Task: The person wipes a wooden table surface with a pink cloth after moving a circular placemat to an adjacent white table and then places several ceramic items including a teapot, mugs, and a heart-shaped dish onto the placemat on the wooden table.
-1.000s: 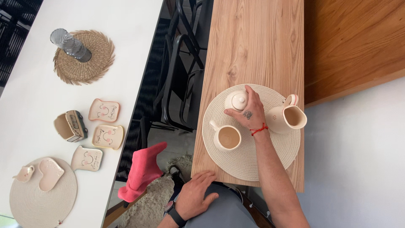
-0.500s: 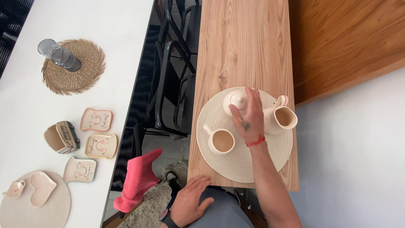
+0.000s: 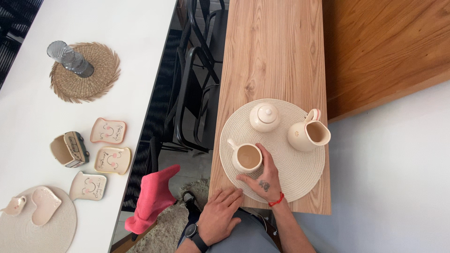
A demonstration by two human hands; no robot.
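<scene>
Fingers of my right hand (image 3: 261, 178) curl loosely around the near side of a cream mug (image 3: 247, 156), touching it, not clamped. Beyond the grip, on the same round woven placemat (image 3: 300, 175), sit a lidded sugar bowl (image 3: 265, 116) and a small jug (image 3: 307, 134). My left hand (image 3: 220, 216) lies open and flat below, at the wooden counter's (image 3: 274, 51) near edge.

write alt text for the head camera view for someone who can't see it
Seen from above, a person's right hand touches a cream cup on a round woven placemat on a narrow wooden table, beside a lidded pot and a small jug. The left hand rests on their lap. A white table to the left holds small ceramic dishes.
</scene>
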